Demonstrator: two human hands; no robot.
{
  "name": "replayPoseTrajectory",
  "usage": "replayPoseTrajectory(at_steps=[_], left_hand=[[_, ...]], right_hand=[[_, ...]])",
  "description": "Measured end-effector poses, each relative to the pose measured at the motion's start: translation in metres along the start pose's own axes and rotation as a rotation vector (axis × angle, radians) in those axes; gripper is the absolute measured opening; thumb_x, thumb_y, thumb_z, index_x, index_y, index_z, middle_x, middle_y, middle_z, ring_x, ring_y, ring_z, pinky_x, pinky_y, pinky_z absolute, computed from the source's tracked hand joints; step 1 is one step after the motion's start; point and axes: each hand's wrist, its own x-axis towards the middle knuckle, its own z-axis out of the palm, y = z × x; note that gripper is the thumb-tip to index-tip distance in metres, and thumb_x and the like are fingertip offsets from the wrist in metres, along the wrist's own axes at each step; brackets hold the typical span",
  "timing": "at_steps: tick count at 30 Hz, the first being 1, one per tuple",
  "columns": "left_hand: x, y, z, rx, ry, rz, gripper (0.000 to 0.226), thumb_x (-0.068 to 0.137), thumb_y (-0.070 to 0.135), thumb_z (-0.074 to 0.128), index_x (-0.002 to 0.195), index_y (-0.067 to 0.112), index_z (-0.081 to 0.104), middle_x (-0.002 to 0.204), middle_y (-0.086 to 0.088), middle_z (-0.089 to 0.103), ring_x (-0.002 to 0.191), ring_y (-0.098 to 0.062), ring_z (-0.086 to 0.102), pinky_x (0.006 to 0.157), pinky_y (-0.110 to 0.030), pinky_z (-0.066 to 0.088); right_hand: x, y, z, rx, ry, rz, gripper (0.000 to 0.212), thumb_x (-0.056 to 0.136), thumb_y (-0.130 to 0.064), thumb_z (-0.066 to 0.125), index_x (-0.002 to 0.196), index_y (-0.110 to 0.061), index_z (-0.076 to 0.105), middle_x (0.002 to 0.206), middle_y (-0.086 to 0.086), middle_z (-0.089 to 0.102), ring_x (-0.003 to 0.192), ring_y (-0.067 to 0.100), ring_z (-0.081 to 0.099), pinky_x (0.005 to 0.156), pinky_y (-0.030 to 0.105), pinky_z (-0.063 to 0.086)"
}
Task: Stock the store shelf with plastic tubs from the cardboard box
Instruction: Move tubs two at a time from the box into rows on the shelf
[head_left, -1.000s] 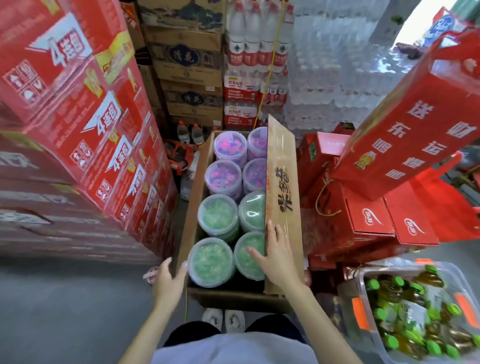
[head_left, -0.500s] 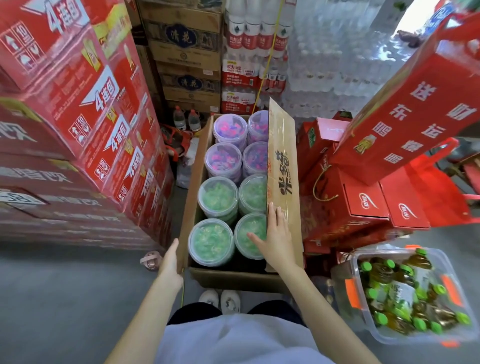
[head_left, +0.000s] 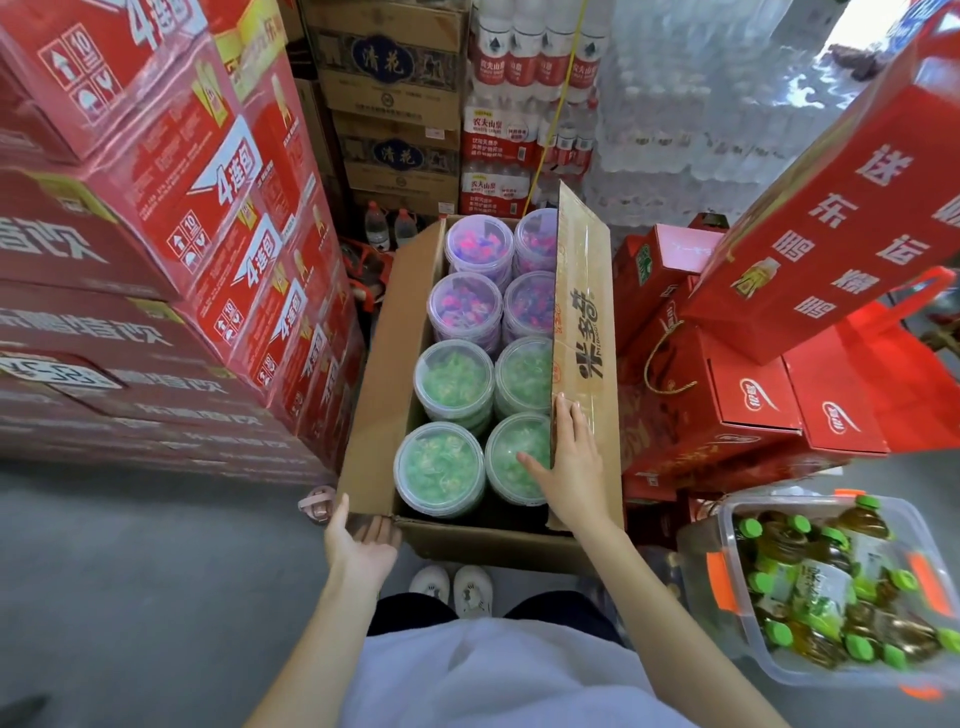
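An open cardboard box (head_left: 374, 395) stands on the floor in front of me. It holds several clear plastic tubs in two rows: green-filled tubs (head_left: 440, 466) near me and purple-filled tubs (head_left: 477, 247) at the far end. My left hand (head_left: 361, 543) grips the box's near left corner, fingers under the left flap. My right hand (head_left: 569, 462) lies flat on the raised right flap (head_left: 584, 291), thumb over the rim of the nearest right green tub (head_left: 511, 460).
Red cartons (head_left: 171, 218) are stacked high on the left, red gift boxes (head_left: 727, 395) on the right. A clear crate of green-capped bottles (head_left: 831, 582) sits at right front. Brown cartons (head_left: 395, 104) and bottled water packs (head_left: 519, 119) fill the back. Grey floor lies to my left.
My left hand has come in from the open floor side and taken hold of the box's near left corner. My right hand stays on the right flap.
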Motion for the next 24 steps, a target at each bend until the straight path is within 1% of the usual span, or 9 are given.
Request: replayPoseTrajectory(at_steps=[2, 5, 7, 12, 15, 17, 19, 21, 24], left_hand=[[0.001, -0.001, -0.004, 0.0, -0.003, 0.012, 0.061, 0.082, 0.029, 0.067, 0.132, 0.006, 0.04, 0.128, -0.011, 0.049, 0.118, -0.023, 0.049, 0.104, -0.039, 0.039], [-0.002, 0.0, -0.007, 0.134, -0.032, 0.061, 0.023, 0.085, 0.02, 0.064, 0.106, 0.013, 0.056, 0.125, -0.01, 0.052, 0.115, -0.021, 0.05, 0.105, -0.035, 0.037], [-0.003, 0.002, -0.006, 0.266, -0.033, 0.103, 0.008, 0.087, 0.016, 0.062, 0.093, 0.017, 0.057, 0.123, -0.01, 0.052, 0.119, -0.021, 0.047, 0.108, -0.033, 0.033], [-0.005, 0.013, -0.013, 0.397, -0.108, 0.268, 0.012, 0.09, 0.009, 0.057, 0.101, 0.014, 0.056, 0.114, -0.004, 0.059, 0.12, -0.019, 0.048, 0.109, -0.031, 0.032], [-0.011, 0.024, -0.025, 0.385, -0.137, 0.358, 0.03, 0.092, 0.006, 0.053, 0.121, 0.007, 0.047, 0.113, -0.008, 0.055, 0.116, -0.021, 0.047, 0.111, -0.037, 0.031], [-0.017, 0.032, -0.028, 0.458, -0.179, 0.423, 0.016, 0.087, 0.006, 0.058, 0.102, 0.009, 0.054, 0.104, -0.007, 0.059, 0.104, -0.017, 0.057, 0.108, -0.035, 0.036], [-0.024, 0.04, -0.027, 0.559, -0.218, 0.517, 0.013, 0.08, 0.009, 0.065, 0.086, 0.014, 0.054, 0.096, -0.003, 0.064, 0.089, -0.008, 0.064, 0.099, -0.027, 0.045], [-0.03, 0.051, -0.024, 0.65, -0.278, 0.578, 0.008, 0.088, 0.008, 0.057, 0.091, 0.016, 0.056, 0.1, -0.004, 0.063, 0.086, -0.009, 0.065, 0.092, -0.026, 0.05], [-0.036, 0.071, -0.009, 0.853, -0.365, 0.658, 0.01, 0.093, 0.018, 0.052, 0.096, 0.02, 0.061, 0.1, -0.001, 0.066, 0.093, -0.018, 0.06, 0.096, -0.037, 0.042]], right_hand=[[0.0, 0.001, 0.0, 0.015, 0.003, 0.008, 0.095, 0.083, -0.044, 0.064, 0.15, -0.025, 0.0, 0.159, 0.007, 0.009, 0.146, 0.021, 0.006, 0.117, 0.039, 0.013], [-0.001, 0.002, 0.001, 0.031, 0.007, 0.016, 0.094, 0.083, -0.043, 0.065, 0.15, -0.027, 0.001, 0.159, 0.006, 0.01, 0.146, 0.021, 0.006, 0.116, 0.04, 0.015], [-0.001, 0.002, 0.002, 0.042, 0.013, 0.013, 0.093, 0.083, -0.042, 0.065, 0.151, -0.027, 0.003, 0.158, 0.005, 0.011, 0.146, 0.02, 0.007, 0.116, 0.041, 0.016], [-0.001, 0.002, 0.0, 0.093, 0.026, 0.018, 0.087, 0.085, -0.034, 0.064, 0.15, -0.027, 0.007, 0.158, 0.003, 0.012, 0.145, 0.018, 0.008, 0.115, 0.042, 0.019], [-0.002, 0.004, -0.005, 0.208, 0.026, 0.018, 0.084, 0.085, -0.028, 0.066, 0.149, -0.03, 0.012, 0.158, 0.0, 0.014, 0.145, 0.016, 0.009, 0.115, 0.046, 0.02], [-0.003, 0.005, -0.01, 0.288, 0.013, 0.019, 0.082, 0.086, -0.023, 0.065, 0.149, -0.031, 0.013, 0.158, -0.002, 0.014, 0.145, 0.013, 0.007, 0.116, 0.043, 0.017], [-0.004, 0.006, -0.02, 0.364, -0.011, 0.015, 0.079, 0.088, -0.019, 0.063, 0.148, -0.031, 0.014, 0.158, -0.004, 0.013, 0.145, 0.01, 0.005, 0.117, 0.038, 0.014], [-0.006, 0.009, -0.034, 0.432, -0.017, -0.001, 0.076, 0.089, -0.014, 0.061, 0.149, -0.029, 0.016, 0.157, -0.006, 0.016, 0.144, 0.007, 0.008, 0.118, 0.034, 0.014], [-0.007, 0.02, -0.058, 0.55, -0.024, 0.021, 0.073, 0.088, -0.003, 0.058, 0.147, -0.027, 0.023, 0.153, -0.007, 0.028, 0.14, 0.004, 0.022, 0.115, 0.029, 0.021]])
